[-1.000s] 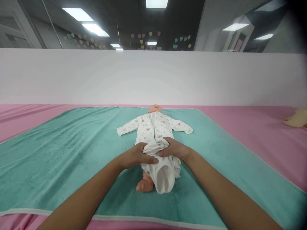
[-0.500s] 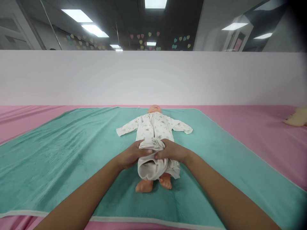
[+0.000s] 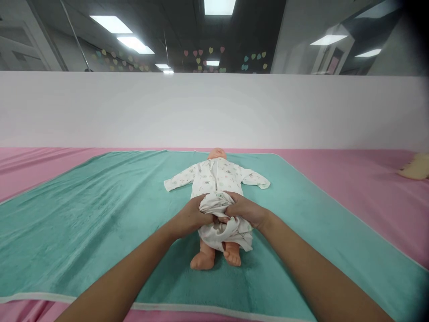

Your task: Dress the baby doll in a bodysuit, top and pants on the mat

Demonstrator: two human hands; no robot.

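Head view, looking down the length of a baby doll (image 3: pixel 217 154) that lay on its back at the centre of the frame, its vinyl head toward the far edge of a teal towel (image 3: pixel 83 223). It wore a white printed sleepsuit (image 3: pixel 214 176), with both sleeves spread flat to either side. The left hand (image 3: pixel 191 219) and right hand (image 3: pixel 244 210) met over the doll's middle, both closed and grasping the gathered sleepsuit legs (image 3: pixel 217 208) from opposite sides, with the fingers curled into the folds.

Compared with the earlier views, the hands had drawn the cloth further up the doll's body. The hollow leg opening that had hung open below them had collapsed into a looser bunch. Both bare feet (image 3: pixel 214 258) now stuck out past the fabric at the lower centre, so the sleepsuit was off the doll's legs below the hands but not yet on them.

The towel lay on a pink bed sheet (image 3: pixel 351 179). A cream cushion (image 3: pixel 415 166) sat at the right edge of the frame, and a white partition (image 3: pixel 214 112) ran across behind the doll.
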